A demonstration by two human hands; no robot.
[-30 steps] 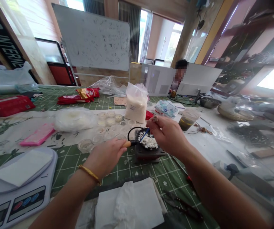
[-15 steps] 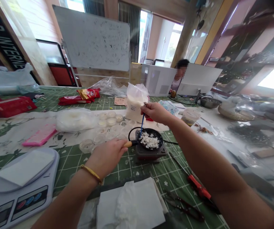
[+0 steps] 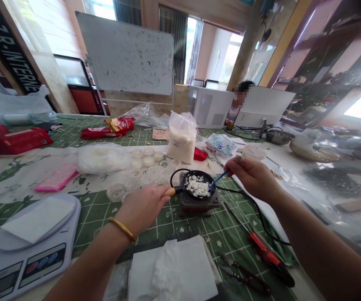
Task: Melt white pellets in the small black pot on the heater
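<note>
My left hand (image 3: 144, 207) grips the wooden handle (image 3: 169, 191) of a small black frying pan (image 3: 206, 177). The pan rests on a compact electric hot plate (image 3: 199, 205). White crumbly lumps (image 3: 198, 186) fill its middle. My right hand (image 3: 252, 177) pinches a thin blue stick (image 3: 218, 179), whose tip reaches the right side of the pan, near the lumps. A black cable (image 3: 255, 209) runs from the hot plate toward the lower right.
A kitchen scale (image 3: 32, 246) stands at the left and tissue on white paper (image 3: 170, 267) lies at the front. A red-handled tool (image 3: 263, 255) and scissors (image 3: 243, 276) lie on the green mat (image 3: 167, 221). Beyond the pan are small transparent cups (image 3: 139, 167) and a bag of white granules (image 3: 182, 140).
My right hand has moved right and down from above the pan, and the blue stick now slants into the pan's right side. The left hand stays on the handle.
</note>
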